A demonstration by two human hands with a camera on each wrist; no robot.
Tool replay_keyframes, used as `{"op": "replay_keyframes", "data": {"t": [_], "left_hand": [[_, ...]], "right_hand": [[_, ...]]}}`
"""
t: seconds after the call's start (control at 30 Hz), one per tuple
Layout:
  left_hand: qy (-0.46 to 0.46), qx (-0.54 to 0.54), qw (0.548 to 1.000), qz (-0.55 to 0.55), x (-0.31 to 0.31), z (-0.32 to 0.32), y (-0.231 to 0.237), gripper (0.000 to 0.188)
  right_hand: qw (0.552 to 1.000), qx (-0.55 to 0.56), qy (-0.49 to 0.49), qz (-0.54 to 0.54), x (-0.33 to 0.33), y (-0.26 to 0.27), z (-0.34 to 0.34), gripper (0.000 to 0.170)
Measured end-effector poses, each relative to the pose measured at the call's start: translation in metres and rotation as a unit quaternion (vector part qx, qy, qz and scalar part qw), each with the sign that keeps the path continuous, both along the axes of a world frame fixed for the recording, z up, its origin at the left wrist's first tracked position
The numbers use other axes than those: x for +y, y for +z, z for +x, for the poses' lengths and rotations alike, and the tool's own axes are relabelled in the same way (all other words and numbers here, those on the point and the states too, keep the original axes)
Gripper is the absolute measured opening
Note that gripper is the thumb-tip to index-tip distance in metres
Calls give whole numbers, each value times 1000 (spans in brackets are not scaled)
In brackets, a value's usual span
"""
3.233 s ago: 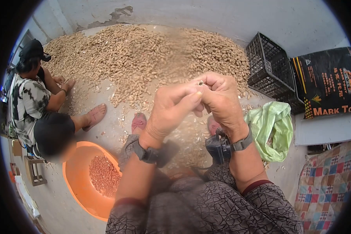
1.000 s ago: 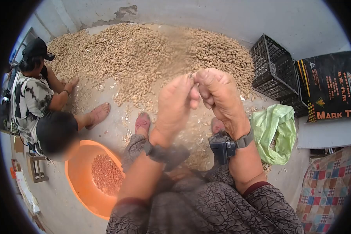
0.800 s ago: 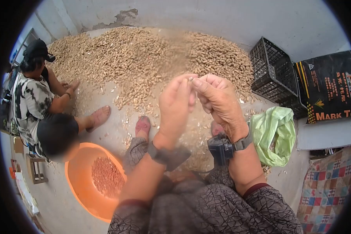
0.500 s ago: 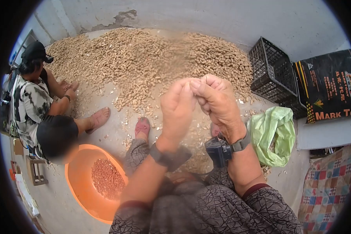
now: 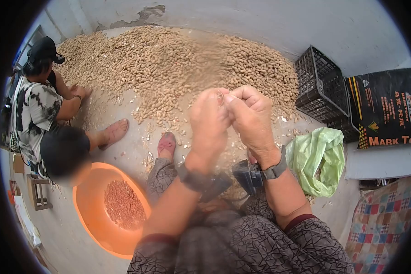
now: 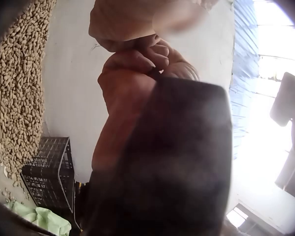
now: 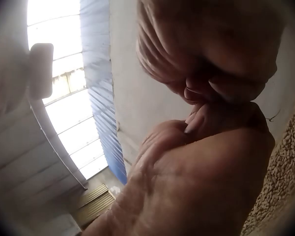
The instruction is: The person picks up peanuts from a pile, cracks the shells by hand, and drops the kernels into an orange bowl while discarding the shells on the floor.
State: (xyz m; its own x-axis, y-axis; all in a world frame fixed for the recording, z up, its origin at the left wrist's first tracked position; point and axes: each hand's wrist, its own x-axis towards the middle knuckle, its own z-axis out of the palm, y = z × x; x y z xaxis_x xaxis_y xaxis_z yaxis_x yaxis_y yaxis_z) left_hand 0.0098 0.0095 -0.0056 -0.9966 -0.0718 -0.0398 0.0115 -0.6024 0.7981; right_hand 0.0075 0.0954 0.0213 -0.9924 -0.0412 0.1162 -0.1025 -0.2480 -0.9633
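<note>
We see both bare hands raised before the near edge of the peanut heap [image 5: 160, 68], fingertips meeting. The left hand [image 5: 208, 123], rather blurred, has its fingers curled in and pinches a small brownish piece [image 5: 220, 97] — peanut shell, by its look, though the fingers partly hide it. The right hand [image 5: 255, 121] is curled too, thumb and forefinger pinching at that same piece.

On the near-left side of the heap, we have an orange basin [image 5: 89, 201] with reddish peanut kernels [image 5: 123, 205] in it. At the heap's left end sits a person in a black cap [image 5: 41, 100], hands down by the nuts. Just beside its right end stands a black plastic crate [image 5: 322, 84]; beyond that — farther right of the heap — is a black "MARK TO…" sack [image 5: 383, 109]. A pale green bag [image 5: 322, 150] lies near-right of the heap.
</note>
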Motion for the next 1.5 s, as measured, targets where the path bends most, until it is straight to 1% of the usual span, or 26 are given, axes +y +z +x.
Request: {"op": "replay_keyframes", "data": {"t": [0.03, 0.07, 0.1, 0.13, 0.17, 0.2, 0.27, 0.43, 0.5, 0.63, 0.67, 0.7, 0.73, 0.8, 0.87, 0.93, 0.97, 1.0, 1.03, 1.07, 1.1, 1.23, 1.3, 1.37, 1.43, 1.5], "left_hand": [[1, 1, 1000, 0, -1, -1, -1, 22], [12, 40, 995, -86, -3, -3, -3, 24], [22, 78, 982, -171, -4, -4, 0, 26], [21, 78, 982, -171, -4, -3, 4, 26], [-3, 19, 999, -50, -3, -1, 10, 26], [-28, -40, 996, 72, -3, 0, 15, 27], [-41, -37, 996, 66, -4, -1, 14, 29], [-78, -9, 996, 36, 0, -2, 7, 30], [-50, 44, 988, -142, 3, 1, 11, 32], [-82, 33, 984, -154, 0, -2, 8, 30], [-87, 24, 989, -116, -1, -1, 9, 28], [-91, 14, 993, -76, -1, 0, 9, 26], [-91, 13, 993, -76, 0, 0, 9, 26], [-93, -24, 995, 13, 1, -1, 7, 24], [-105, -27, 994, 36, -2, 0, 5, 23], [-117, -29, 991, 59, -5, -1, -1, 23], [-96, 38, 992, -71, -7, -3, -8, 22], [-74, 104, 972, -200, -9, -4, -7, 21], [-74, 103, 972, -200, -9, -5, -4, 21], [-114, 7, 993, -17, -10, -5, 0, 22], [-149, -88, 971, 167, -10, -5, 5, 22], [-127, -99, 974, 159, -8, -8, 11, 26], [-148, -91, 970, 169, -9, -7, 11, 30], [-154, -77, 972, 159, -7, -8, 9, 29], [-161, -63, 974, 149, -6, -8, 8, 28], [-155, -55, 981, 99, -6, -9, 9, 30]], "right_hand": [[999, -39, 5, -18, 2, 4, 0, 11], [996, -78, 10, -35, 4, 7, 0, 12], [996, -78, 10, -35, 7, 8, -1, 12], [995, -87, 32, -45, 11, 10, -2, 13], [992, -96, 54, -55, 13, 11, -3, 13], [992, -96, 55, -55, 13, 11, -3, 13], [995, -90, 32, 7, 14, 14, -3, 16], [996, -90, 5, -14, 16, 17, -2, 17], [996, -85, -8, -15, 19, 19, -2, 17], [997, -36, -30, 55, 17, 18, 1, 15], [995, -10, -42, 86, 15, 16, 2, 14], [995, -11, -43, 86, 14, 16, 4, 14], [996, -10, -32, 79, 12, 16, 5, 13], [997, -9, -21, 72, 11, 19, 6, 12], [993, 27, -27, 114, 12, 21, 7, 12], [991, 34, -21, 126, 12, 22, 8, 11], [990, 41, -14, 137, 12, 22, 8, 11], [990, 40, -13, 137, 11, 21, 8, 11], [996, 10, 0, 91, 10, 19, 7, 10], [999, -20, 13, 46, 9, 17, 7, 10], [999, -21, 14, 46, 9, 17, 7, 10], [1000, -21, 13, 13, 8, 16, 4, 9], [1000, -20, 11, 6, 10, 18, 4, 9], [997, -44, 13, 62, 16, 28, 1, 8], [997, -50, 28, 60, 20, 31, -1, 8], [996, -55, 41, 59, 21, 31, 0, 8]]}}
